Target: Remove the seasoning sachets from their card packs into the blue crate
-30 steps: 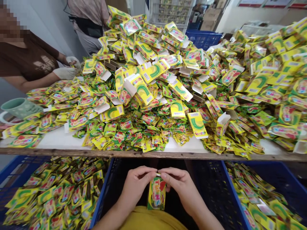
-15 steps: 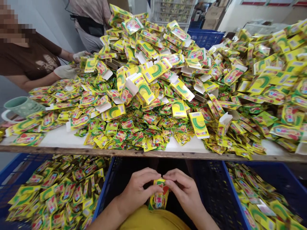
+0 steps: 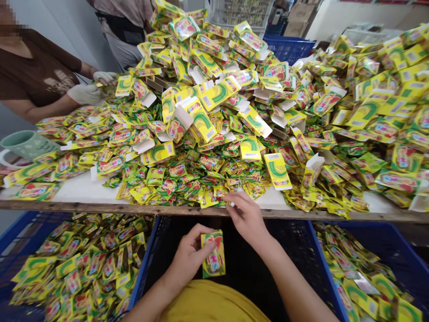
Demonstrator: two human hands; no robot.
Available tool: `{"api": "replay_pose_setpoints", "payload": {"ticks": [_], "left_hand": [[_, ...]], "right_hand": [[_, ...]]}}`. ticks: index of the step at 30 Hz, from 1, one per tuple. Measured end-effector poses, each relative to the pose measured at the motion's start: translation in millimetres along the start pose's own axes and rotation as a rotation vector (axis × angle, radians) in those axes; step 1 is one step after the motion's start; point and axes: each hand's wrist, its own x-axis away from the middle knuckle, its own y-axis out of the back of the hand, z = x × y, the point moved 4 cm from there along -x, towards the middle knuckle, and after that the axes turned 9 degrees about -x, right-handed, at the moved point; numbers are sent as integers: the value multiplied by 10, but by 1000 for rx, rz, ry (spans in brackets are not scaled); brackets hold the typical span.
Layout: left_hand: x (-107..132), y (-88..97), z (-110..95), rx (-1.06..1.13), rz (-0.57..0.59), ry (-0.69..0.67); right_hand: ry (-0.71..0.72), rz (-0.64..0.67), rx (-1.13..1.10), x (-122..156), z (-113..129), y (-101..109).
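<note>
My left hand (image 3: 189, 258) grips a small yellow-green box (image 3: 213, 253) upright over my lap, below the table edge. My right hand (image 3: 246, 215) reaches up to the front edge of the table, fingers partly curled on the small sachets (image 3: 214, 196) lying there. Whether it grips one I cannot make out. A huge heap of yellow-green boxes and sachets (image 3: 221, 98) covers the white table (image 3: 83, 190) in front of me.
Blue crates with sachets stand at lower left (image 3: 77, 268) and lower right (image 3: 368, 281). A green mug (image 3: 25, 145) sits at the table's left. A person in brown with gloved hands (image 3: 87, 94) works at the left; another person (image 3: 124, 22) stands behind.
My right hand has let go of the box and moved up to the sachets at the table edge. The left hand now holds the box alone, slightly lower left.
</note>
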Motion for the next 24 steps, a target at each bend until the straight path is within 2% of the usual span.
{"api": "replay_pose_setpoints", "payload": {"ticks": [2, 4, 7, 9, 10, 12, 13, 15, 17, 19, 21, 22, 24], "left_hand": [[15, 260, 55, -7, -131, 65], [80, 653, 155, -33, -290, 148], [310, 1434, 409, -199, -577, 240], [545, 1988, 635, -451, -777, 328], [674, 2248, 763, -568, -870, 416], [882, 2674, 1004, -740, -956, 602], [945, 2832, 1084, -810, -977, 658], [966, 3000, 1124, -920, -1012, 656], [881, 2934, 996, -955, -1068, 545], [730, 2625, 727, -900, -1099, 360], [544, 2132, 359, -814, -1059, 96], [441, 1846, 165, -776, -990, -38], [223, 1257, -194, -730, -752, -275]], "right_hand": [[33, 58, 207, -289, -88, -101], [11, 98, 371, -447, -209, -133], [-4, 90, 452, -445, -407, 21], [-5, 57, 428, -365, -529, 216], [-19, 22, 395, -325, -580, 325], [-84, -61, 291, -269, -651, 505], [-127, -73, 235, -258, -668, 545], [-208, 2, 186, -272, -663, 490], [-244, 129, 211, -316, -618, 301], [-225, 164, 265, -361, -557, 95], [-178, 97, 341, -375, -505, -47], [-158, 61, 387, -366, -490, -86], [-138, 17, 449, -329, -484, -98]]}}
